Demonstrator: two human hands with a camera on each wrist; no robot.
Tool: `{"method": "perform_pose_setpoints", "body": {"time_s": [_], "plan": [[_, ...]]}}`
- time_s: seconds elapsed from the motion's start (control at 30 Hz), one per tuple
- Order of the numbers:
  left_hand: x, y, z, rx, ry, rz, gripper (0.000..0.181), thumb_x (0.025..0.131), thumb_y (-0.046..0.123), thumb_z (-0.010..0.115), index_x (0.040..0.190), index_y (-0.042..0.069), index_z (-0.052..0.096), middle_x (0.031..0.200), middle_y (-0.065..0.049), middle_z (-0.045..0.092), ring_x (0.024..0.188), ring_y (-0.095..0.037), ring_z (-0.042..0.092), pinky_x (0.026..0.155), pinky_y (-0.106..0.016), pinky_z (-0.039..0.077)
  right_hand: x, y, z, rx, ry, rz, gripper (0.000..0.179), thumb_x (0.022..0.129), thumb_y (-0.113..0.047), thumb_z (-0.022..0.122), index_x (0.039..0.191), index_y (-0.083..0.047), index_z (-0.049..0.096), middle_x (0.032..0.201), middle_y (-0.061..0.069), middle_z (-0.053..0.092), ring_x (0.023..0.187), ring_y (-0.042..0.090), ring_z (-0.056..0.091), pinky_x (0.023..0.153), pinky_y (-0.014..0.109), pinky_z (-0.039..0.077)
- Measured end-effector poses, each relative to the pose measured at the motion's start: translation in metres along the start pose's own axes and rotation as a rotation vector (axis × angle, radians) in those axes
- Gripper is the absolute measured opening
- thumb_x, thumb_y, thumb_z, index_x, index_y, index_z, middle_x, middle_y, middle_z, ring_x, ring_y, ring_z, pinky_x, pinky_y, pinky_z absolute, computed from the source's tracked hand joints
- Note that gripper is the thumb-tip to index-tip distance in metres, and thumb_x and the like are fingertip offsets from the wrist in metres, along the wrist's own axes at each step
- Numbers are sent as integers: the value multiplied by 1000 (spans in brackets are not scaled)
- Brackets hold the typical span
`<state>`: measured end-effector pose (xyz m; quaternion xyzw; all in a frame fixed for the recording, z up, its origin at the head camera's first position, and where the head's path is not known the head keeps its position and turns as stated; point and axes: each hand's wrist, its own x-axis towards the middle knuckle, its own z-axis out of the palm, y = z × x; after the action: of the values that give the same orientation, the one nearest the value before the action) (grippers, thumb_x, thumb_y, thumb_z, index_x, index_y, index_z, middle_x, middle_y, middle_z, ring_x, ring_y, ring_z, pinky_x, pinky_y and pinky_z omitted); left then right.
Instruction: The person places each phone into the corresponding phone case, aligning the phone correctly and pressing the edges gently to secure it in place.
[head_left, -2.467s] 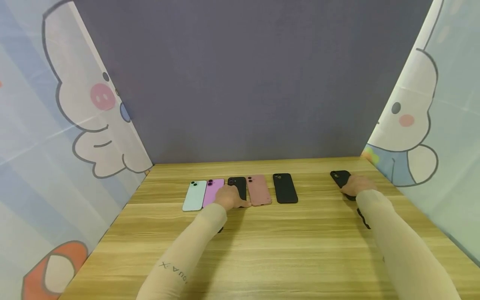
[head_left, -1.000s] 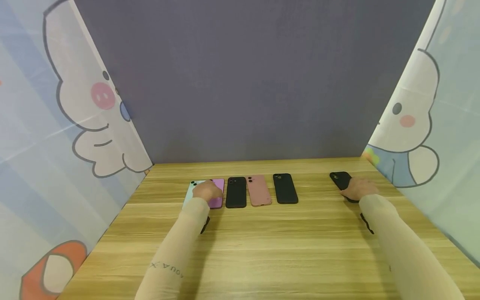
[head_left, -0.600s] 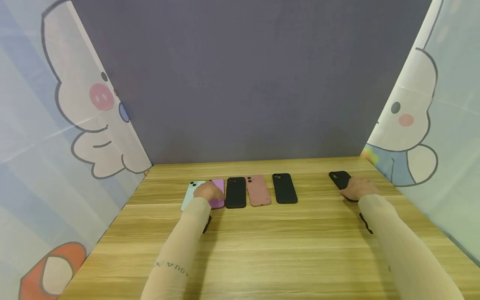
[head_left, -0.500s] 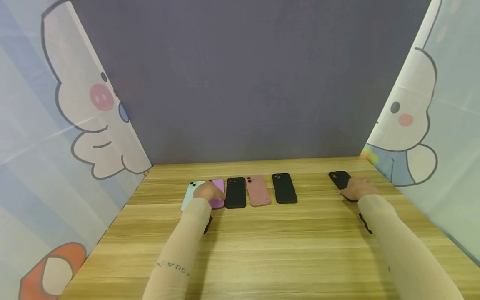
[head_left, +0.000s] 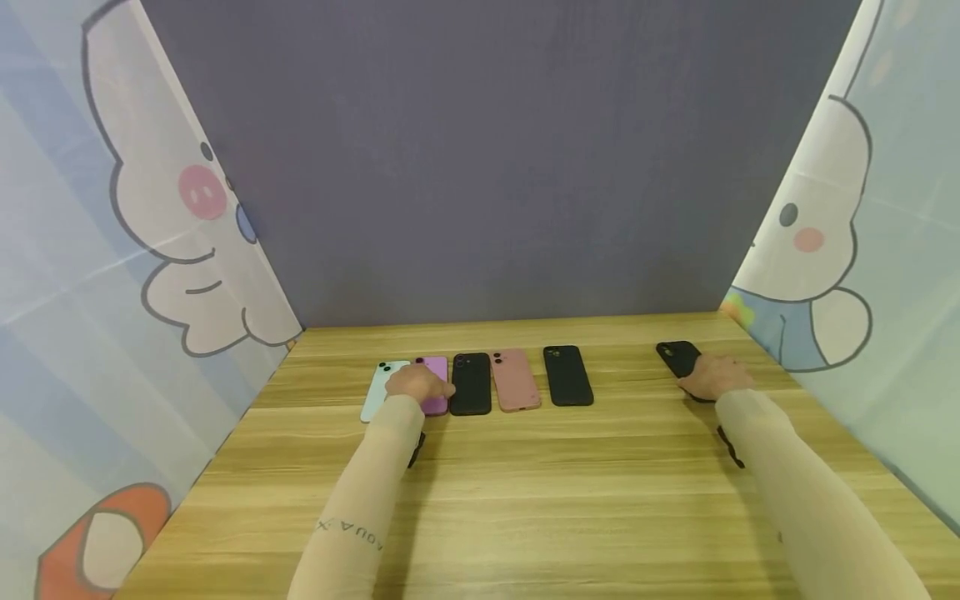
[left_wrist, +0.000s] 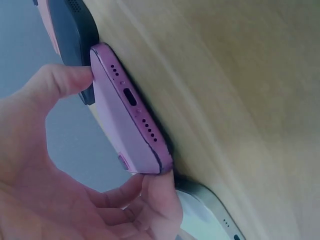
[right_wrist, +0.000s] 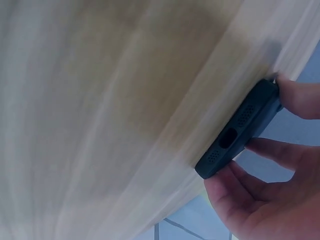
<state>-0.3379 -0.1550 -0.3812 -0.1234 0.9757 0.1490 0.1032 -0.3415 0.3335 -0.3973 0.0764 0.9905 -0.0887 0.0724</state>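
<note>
In the head view, my left hand point(head_left: 417, 384) covers part of a purple phone point(head_left: 434, 407) lying in a row on the table. The left wrist view shows the thumb on one long edge of that phone point(left_wrist: 120, 117) and curled fingers at the opposite edge. My right hand point(head_left: 718, 377) holds a black phone point(head_left: 677, 356) lying apart at the right. In the right wrist view, thumb and fingers grip opposite edges of this phone point(right_wrist: 237, 129), its port end toward the camera. A mint phone point(head_left: 377, 398), partly hidden by the left hand, lies left of the purple one.
Right of the purple phone lie a black phone point(head_left: 471, 386), a pink phone point(head_left: 515, 382) and, after a gap, another black phone point(head_left: 567, 377). The wooden table point(head_left: 570, 500) ends at a dark grey panel point(head_left: 495, 167), with cartoon-printed curtains point(head_left: 892, 275) at both sides.
My left hand has moved left from the black phone in the row to the purple phone, which now lies straighter. The right hand stays at its black phone.
</note>
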Motion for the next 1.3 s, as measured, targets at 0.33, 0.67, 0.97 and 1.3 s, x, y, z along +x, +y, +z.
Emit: {"method": "perform_pose_setpoints", "body": {"time_s": [0.33, 0.67, 0.97, 1.3], "plan": [[4, -10, 0, -165, -7, -35, 96, 81, 46, 79, 143, -16, 38, 138, -32, 47, 127, -46, 46, 105, -52, 43, -6, -11, -6, 1, -42, -36, 76, 94, -42, 55, 129, 25, 46, 128, 56, 37, 116, 73, 38, 92, 74, 41], [8, -18, -3, -233, -25, 61, 78, 83, 32, 74, 138, -15, 44, 130, -27, 48, 119, -41, 47, 98, -48, 48, -12, -26, -3, -18, -57, -42, 75, 92, -42, 57, 128, 23, 49, 129, 55, 40, 117, 69, 42, 95, 69, 42], [10, -24, -5, -419, -48, 98, 18, 84, 7, 49, 96, -4, 56, 91, -13, 52, 80, -24, 51, 66, -30, 44, -19, -39, 3, 25, -34, -84, 69, 93, -43, 60, 124, 18, 57, 126, 48, 51, 108, 65, 52, 87, 66, 48], [10, -28, -4, -535, 36, 124, 27, 95, 14, 39, 94, -3, 60, 85, -12, 59, 70, -21, 56, 63, -34, 54, -25, -56, 5, 84, -31, -148, 55, 89, -44, 62, 108, 8, 68, 105, 29, 67, 79, 34, 60, 67, 49, 52]]}}
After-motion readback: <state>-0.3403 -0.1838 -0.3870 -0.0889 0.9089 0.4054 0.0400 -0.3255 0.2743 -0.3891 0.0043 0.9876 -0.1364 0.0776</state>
